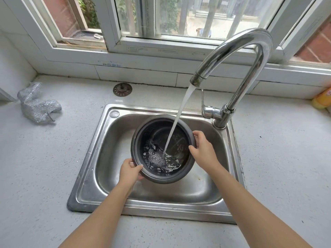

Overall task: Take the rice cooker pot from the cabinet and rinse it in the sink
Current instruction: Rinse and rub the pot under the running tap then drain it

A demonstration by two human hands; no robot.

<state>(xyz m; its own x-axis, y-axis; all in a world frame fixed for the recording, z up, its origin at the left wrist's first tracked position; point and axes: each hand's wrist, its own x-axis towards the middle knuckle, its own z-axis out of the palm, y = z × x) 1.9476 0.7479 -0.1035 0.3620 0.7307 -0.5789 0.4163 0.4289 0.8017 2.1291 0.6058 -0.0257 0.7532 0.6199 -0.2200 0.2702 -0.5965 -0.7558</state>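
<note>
From my head camera, I hold the rice cooker pot (162,151) over the sink (100,158), right under the tap (238,56). My left hand (129,171) grips the near rim and my right hand (202,149) grips the far side, thumbs hooked over the edge. I think two hands keep it steady while the water (179,120) pours in. The pot is dark and round, tipped a little toward me, with bubbly water pooling at the bottom.
</note>
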